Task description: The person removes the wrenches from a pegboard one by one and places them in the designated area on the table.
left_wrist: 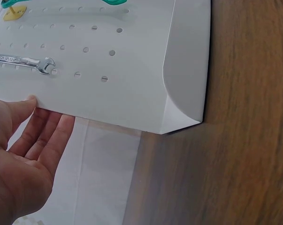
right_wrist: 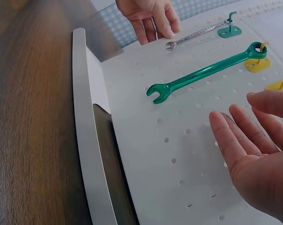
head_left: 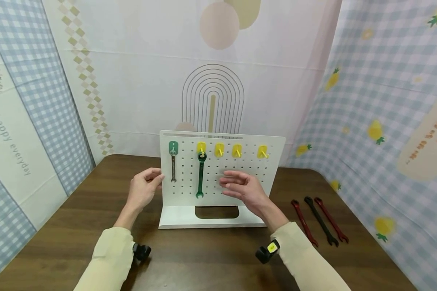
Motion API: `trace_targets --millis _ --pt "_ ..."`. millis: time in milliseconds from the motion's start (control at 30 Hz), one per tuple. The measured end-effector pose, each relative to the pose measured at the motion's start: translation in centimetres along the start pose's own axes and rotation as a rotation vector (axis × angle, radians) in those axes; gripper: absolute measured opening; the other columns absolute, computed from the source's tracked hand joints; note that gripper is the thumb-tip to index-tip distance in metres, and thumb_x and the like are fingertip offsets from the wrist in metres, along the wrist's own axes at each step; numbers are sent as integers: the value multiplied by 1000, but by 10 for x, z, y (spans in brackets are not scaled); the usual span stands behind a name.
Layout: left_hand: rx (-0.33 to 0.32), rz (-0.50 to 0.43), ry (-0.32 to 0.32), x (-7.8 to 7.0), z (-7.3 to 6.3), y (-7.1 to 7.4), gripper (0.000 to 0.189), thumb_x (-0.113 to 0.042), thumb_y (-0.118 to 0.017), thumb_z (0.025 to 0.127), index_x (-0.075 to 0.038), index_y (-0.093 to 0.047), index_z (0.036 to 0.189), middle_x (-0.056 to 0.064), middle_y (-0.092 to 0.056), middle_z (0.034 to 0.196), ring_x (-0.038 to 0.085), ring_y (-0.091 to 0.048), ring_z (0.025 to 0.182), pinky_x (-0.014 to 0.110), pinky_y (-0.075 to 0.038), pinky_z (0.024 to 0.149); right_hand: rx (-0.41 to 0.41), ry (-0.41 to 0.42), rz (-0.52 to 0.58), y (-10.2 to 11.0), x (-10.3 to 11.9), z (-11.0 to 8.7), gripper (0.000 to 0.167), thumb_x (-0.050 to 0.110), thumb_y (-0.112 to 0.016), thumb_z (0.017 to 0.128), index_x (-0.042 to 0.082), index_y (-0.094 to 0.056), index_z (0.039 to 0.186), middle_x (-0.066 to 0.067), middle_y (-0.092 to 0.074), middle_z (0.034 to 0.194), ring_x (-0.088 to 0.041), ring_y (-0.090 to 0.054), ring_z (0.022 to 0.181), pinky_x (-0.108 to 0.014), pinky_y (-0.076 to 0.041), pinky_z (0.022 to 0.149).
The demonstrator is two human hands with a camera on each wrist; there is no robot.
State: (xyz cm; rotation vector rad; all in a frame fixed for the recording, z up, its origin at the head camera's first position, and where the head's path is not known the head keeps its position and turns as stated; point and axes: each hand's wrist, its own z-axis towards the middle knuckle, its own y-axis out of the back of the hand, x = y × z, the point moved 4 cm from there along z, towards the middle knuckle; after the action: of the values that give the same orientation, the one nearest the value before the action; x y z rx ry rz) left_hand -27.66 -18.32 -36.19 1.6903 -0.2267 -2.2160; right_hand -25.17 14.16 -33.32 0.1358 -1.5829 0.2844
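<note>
A white pegboard (head_left: 218, 198) stands upright on its base. At its left edge my left hand (head_left: 143, 190) grips the panel, thumb on the front and fingers behind, as the left wrist view shows. A small silver wrench (head_left: 173, 167) hangs from a green hook (head_left: 173, 146) beside that hand. Further right, a green combination wrench (head_left: 200, 176) hangs by its ring end on a yellow hook (head_left: 201, 146). My right hand (head_left: 245, 190) hovers before the board, right of the green wrench, fingers extended and holding nothing.
More yellow hooks (head_left: 237, 151) run along the board's upper right, with no wrenches on them. On the brown table (head_left: 204, 258) at the right lie a dark wrench (head_left: 321, 221) and two red wrenches (head_left: 331, 220). Patterned cloths (head_left: 138, 93) hang around the table.
</note>
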Motion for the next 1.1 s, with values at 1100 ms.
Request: trace_targets --millis 1100 --pt "5 1 0 2 1 0 27 -16 -65 107 1 -71 126 23 -72 114 27 -71 95 29 -66 80 116 44 48 -39 -3 27 52 -9 -64 99 -1 -54 149 -24 -61 148 -37 -58 141 -36 -56 110"
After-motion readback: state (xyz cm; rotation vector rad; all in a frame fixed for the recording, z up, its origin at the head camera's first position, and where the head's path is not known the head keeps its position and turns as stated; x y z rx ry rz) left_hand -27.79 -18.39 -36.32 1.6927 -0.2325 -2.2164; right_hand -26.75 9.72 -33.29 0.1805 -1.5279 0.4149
